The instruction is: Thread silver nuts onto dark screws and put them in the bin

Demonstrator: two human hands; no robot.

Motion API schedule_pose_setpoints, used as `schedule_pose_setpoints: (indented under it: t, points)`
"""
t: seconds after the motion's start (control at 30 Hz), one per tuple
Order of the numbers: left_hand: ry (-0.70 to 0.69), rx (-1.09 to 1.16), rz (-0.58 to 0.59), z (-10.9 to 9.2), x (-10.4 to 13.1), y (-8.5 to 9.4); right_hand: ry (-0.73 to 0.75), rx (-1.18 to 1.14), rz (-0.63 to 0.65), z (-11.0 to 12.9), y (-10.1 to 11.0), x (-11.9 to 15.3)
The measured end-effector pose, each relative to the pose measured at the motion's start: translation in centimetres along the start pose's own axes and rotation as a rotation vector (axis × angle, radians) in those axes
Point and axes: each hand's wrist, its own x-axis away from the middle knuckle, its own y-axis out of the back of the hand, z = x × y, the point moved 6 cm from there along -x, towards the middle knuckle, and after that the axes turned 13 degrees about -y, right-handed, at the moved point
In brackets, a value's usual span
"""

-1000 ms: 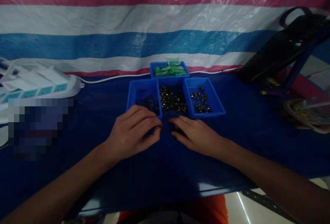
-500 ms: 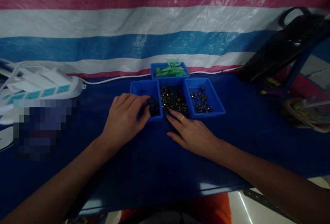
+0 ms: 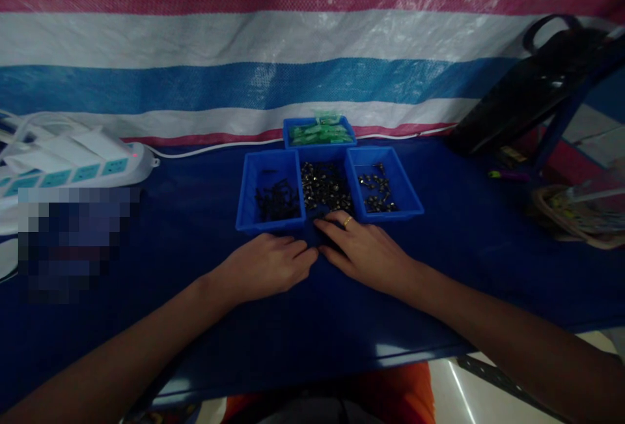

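Observation:
My left hand (image 3: 276, 264) is closed, fingertips pressed together just in front of the left blue tray (image 3: 241, 206); what it pinches is too small to make out. Small black parts (image 3: 278, 201) lie in that tray. My right hand (image 3: 364, 248), with a ring on one finger, rests on the table with thumb and fingers apart, its fingertips near my left hand and the pile of shiny dark metal parts (image 3: 326, 184). The right blue tray (image 3: 413, 189) holds several similar metal parts (image 3: 378, 191).
Behind stands a blue tray with green packets (image 3: 322, 131). At the left is a white power strip (image 3: 88, 173); at the right, a black bottle (image 3: 522, 92), a purple-green pen (image 3: 508, 176) and a woven basket (image 3: 551, 217). A striped sheet (image 3: 273, 40) hangs behind.
My left hand has come out of the left tray and moved right and nearer, beside my right hand's fingertips. My right hand has barely moved. The black parts are now uncovered.

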Motion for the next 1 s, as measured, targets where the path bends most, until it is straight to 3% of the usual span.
schedule_pose_setpoints:
  t: [0.4, 1.0]
  points:
    - [0.17, 0.037, 0.026, 1.0, 0.2, -0.6, 0.035, 0.019, 0.002, 0.2, 0.0, 0.1]
    - [0.272, 0.087, 0.023, 1.5, 0.0, -0.5, 0.154, -0.067, 0.047, 0.0, 0.4, 0.2]
